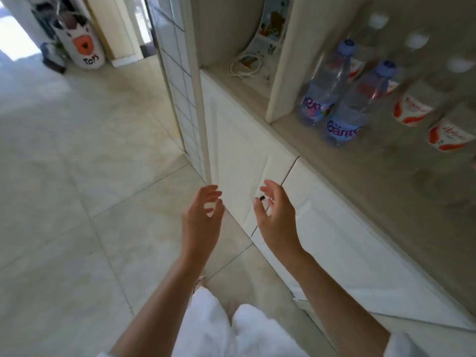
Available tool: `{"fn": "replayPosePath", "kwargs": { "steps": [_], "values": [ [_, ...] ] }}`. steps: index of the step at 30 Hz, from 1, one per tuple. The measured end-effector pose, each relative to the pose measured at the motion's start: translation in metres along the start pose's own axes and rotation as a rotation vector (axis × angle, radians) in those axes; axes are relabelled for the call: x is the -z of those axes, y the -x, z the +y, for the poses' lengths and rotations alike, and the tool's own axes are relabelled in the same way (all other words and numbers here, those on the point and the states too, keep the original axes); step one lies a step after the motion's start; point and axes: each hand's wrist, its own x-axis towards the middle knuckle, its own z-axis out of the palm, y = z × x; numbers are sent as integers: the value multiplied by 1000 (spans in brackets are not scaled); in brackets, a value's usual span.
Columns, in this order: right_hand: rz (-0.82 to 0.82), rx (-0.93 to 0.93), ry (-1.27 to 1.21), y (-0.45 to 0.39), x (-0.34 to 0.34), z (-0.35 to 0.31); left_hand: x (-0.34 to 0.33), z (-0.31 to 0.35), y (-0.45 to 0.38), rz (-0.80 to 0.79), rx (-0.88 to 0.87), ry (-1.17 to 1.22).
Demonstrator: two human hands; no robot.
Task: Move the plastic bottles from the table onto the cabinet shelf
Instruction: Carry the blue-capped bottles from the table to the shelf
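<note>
You are getting soft daylight spilling in from the doorway (15, 39) at ten o'clock, blowing out there. Motion blur is smearing the bottles (438, 99) at two o'clock, and wide-angle distortion is bending the cabinet (257, 150) edges.

The person wears white clothing (213, 328) over the legs and a short white sleeve (404, 346) on the right arm; both forearms are bare.
</note>
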Motion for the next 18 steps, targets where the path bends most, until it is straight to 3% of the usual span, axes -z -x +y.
{"fn": "replayPosePath", "kwargs": {
  "steps": [11, 18],
  "values": [
    [-473, 198, 36, 94, -137, -66, 185, -83, 123, 480, 263, -200],
    [-754, 369, 37, 190, -246, -127, 305, -127, 208, 676, 463, -290]
  ]
}}
